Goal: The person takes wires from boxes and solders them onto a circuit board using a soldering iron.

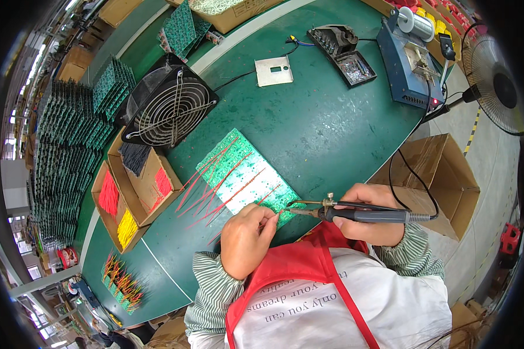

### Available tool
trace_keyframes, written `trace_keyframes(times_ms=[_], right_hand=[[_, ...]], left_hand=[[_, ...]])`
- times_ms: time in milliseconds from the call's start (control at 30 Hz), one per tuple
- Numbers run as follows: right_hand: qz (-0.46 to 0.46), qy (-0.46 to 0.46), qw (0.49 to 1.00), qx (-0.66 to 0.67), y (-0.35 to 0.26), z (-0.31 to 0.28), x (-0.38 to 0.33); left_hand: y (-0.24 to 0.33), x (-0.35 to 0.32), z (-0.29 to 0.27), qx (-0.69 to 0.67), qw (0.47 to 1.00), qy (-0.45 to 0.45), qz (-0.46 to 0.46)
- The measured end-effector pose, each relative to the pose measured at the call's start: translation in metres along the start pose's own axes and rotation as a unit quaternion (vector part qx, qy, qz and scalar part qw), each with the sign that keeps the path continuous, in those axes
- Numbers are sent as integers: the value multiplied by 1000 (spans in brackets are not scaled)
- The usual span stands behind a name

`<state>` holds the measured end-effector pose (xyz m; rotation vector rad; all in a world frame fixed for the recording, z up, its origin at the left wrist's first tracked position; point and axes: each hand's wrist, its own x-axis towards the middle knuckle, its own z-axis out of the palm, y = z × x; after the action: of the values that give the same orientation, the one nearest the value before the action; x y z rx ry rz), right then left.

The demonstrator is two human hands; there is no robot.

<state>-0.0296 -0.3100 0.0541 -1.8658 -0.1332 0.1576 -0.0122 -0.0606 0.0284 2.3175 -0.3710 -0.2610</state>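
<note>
My right hand (376,232) is wrapped round a soldering iron (384,216) fitted with a brass-coloured wire feeder (328,203). Its tip reaches the lower right corner of a green circuit board (230,152) lying on the table. Close beside that tip, my left hand (244,239) is closed in a pinch, seemingly on a thin red wire (214,238) whose end sticks out to the left; the fingertips partly hide it. Several other red wires (215,189) stand in rows on the board, their loose ends trailing left.
A cardboard tray (149,218) of red, yellow and black wires lies left, below a black fan (172,110). Farther left are stacked boards (70,145) and a wired board (121,285). A blue soldering station (399,70) stands back right, above an open carton (448,180). The iron's cable (413,168) loops at right.
</note>
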Motion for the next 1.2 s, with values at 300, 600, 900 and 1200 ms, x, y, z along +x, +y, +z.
trace_keyframes(times_ms=[300,600,900,1200], right_hand=[[-13,23,1000,4,4,-4,-3],[-15,37,999,-10,7,-17,-10],[-4,46,999,13,12,-16,-9],[-8,41,999,16,19,-11,-3]], left_hand=[[3,1,-1,1,1000,5,-4],[15,5,-6,69,995,54,42],[13,17,12,96,992,44,70],[10,21,16,91,993,47,66]])
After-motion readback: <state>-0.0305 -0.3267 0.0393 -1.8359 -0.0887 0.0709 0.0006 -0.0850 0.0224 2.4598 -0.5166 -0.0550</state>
